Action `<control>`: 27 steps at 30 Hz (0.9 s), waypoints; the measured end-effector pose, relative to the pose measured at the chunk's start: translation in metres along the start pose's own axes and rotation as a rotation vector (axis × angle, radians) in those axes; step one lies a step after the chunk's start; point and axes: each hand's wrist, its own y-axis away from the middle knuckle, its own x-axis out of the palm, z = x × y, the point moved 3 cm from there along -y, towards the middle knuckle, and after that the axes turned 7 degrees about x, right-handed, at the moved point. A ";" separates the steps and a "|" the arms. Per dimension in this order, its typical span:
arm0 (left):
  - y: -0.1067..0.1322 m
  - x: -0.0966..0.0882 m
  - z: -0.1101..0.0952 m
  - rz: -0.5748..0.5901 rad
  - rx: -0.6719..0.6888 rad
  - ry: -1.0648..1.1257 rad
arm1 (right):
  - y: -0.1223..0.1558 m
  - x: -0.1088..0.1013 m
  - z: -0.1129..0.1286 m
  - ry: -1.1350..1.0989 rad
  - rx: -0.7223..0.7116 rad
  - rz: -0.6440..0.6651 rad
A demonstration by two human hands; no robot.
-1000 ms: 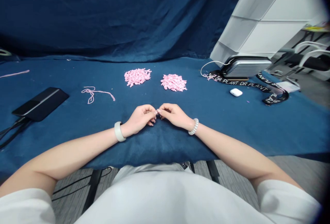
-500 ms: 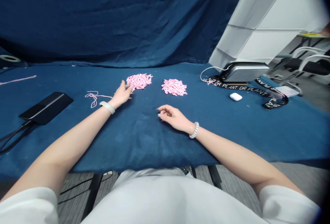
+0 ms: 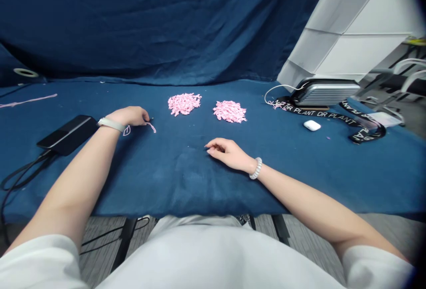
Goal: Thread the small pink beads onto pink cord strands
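My left hand (image 3: pixel 129 116) is curled down over a tangle of pink yarn (image 3: pixel 127 131) at the left of the table, its fingers closed on it. Yarn ends stick out past the fingertips, and a small dark tip shows beside them, too small to name. The hand hides most of the yarn. My right hand (image 3: pixel 229 152) rests on the cloth near the middle, fingers loosely bent, with a small gap to the thumb and nothing visible in it. Beyond the hands lie two heaps of small pink pieces, a left heap (image 3: pixel 184 104) and a right heap (image 3: pixel 229 111).
Left of my forearm lies a black flat device (image 3: pixel 68 134) with cables. Another pink strand (image 3: pixel 29 100) lies farther left. On the right are a silver ribbed case (image 3: pixel 329 92), a lettered black strap (image 3: pixel 319 114) and a white earbud case (image 3: pixel 312 125). A blue curtain (image 3: pixel 166 22) hangs behind.
My left hand has left the edge of the left pink heap, moved left and closed on the yarn. The right hand stays nearly in place. The view has shifted slightly.
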 end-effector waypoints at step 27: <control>0.053 -0.056 -0.078 -0.307 0.151 0.980 | 0.000 -0.001 0.000 0.085 -0.075 0.024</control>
